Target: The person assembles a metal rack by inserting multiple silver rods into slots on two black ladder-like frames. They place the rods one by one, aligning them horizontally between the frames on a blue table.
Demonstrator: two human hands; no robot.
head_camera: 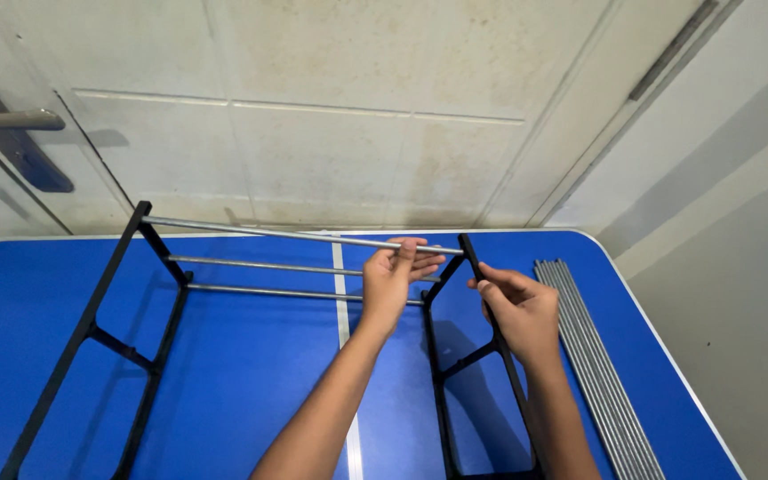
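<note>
On the blue table [251,373] stands a rack frame with two black side pieces, the left side piece [91,329] and the right side piece [486,329], joined by silver rods. My left hand [391,277] grips the top silver rod [286,234] near its right end, next to the right side piece's top corner. My right hand [519,313] holds the right side piece's top bar. Two lower silver rods [268,267] span between the side pieces behind my left hand.
A bundle of several loose silver rods [593,356] lies along the table's right edge. A pale door with a metal lever handle [6,120] stands behind the table. A grey wall [722,231] is on the right.
</note>
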